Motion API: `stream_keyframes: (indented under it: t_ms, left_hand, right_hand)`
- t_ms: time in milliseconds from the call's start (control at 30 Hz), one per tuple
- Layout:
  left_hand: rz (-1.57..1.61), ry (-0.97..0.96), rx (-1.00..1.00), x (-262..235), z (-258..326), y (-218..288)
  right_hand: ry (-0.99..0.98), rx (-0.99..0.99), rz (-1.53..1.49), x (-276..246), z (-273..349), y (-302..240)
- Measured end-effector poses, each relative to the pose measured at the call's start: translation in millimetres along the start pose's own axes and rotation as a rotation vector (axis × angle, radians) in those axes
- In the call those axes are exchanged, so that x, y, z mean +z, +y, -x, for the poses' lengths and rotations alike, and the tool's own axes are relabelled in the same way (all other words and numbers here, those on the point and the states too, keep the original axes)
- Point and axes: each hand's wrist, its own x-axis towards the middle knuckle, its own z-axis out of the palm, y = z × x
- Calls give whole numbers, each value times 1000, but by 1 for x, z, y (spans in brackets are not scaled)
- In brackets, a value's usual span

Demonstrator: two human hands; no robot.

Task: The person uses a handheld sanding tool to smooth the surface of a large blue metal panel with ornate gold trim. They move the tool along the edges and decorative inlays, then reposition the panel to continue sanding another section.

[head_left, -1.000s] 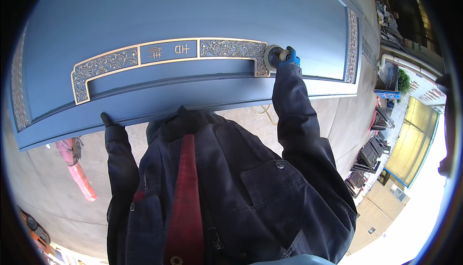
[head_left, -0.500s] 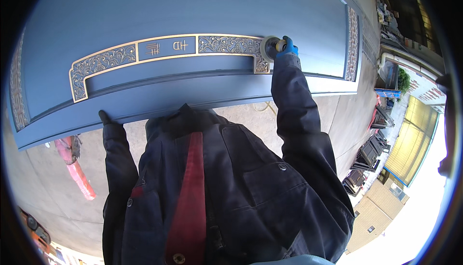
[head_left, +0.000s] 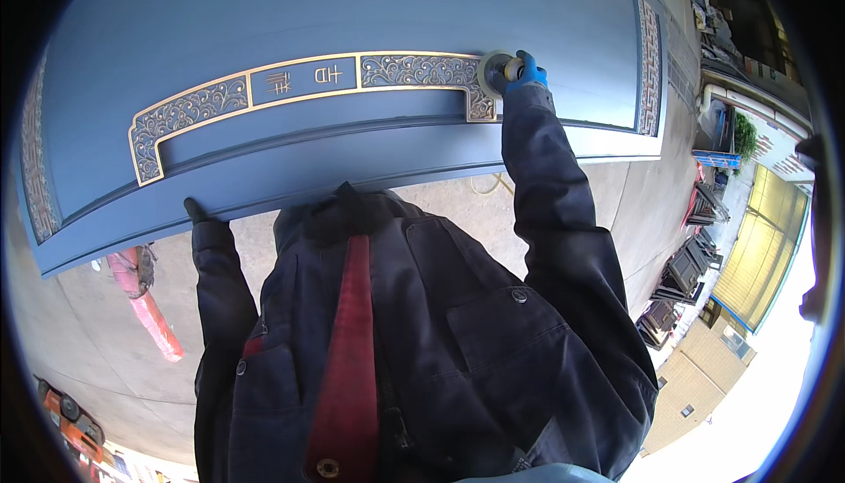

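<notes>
A large blue-grey door-like panel (head_left: 308, 17) spreads before me, with an arched ornamental strip (head_left: 422, 70) of gold-edged scrollwork near its close edge. At the strip's right end is a round-disc tool (head_left: 495, 75), which looks like a small sander or polisher with a yellowish body. My right hand (head_left: 532, 72), in a blue glove, is closed around it. The disc covers part of the strip's corner; whether it spins cannot be seen. On the left, my dark-gloved left hand (head_left: 194, 210) rests on the panel's near border, holding nothing; its fingers are mostly hard to make out.
Patterned bands (head_left: 650, 69) run along the panel's sides. A pink-red wrapped bundle (head_left: 151, 307) lies on the concrete floor at left, with an orange machine (head_left: 75, 421) beyond. Dark stacked frames (head_left: 682, 272) stand at right, near a green plant (head_left: 744, 137).
The whole view has shifted slightly. My right hand and the disc tool stay at the strip's right end, perhaps a touch farther out. My left hand keeps its place on the border.
</notes>
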Motion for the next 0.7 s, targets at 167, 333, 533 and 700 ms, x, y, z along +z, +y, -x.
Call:
stream_keyframes:
  t_ms: [167,333,533,700]
  left_hand:
    - [-48,59,-11,2,11,-3]
    - [43,12,-13,-4,-1,-2]
    - [-25,50,13,-2,3,-7]
    - [-10,58,47,3,5,-4]
  right_hand:
    - [-26,-93,-42,10,47,8]
    - [-87,-125,-33,18,90,-5]
    - [-96,-155,4,13,98,-18]
    - [-121,-135,14,14,113,-5]
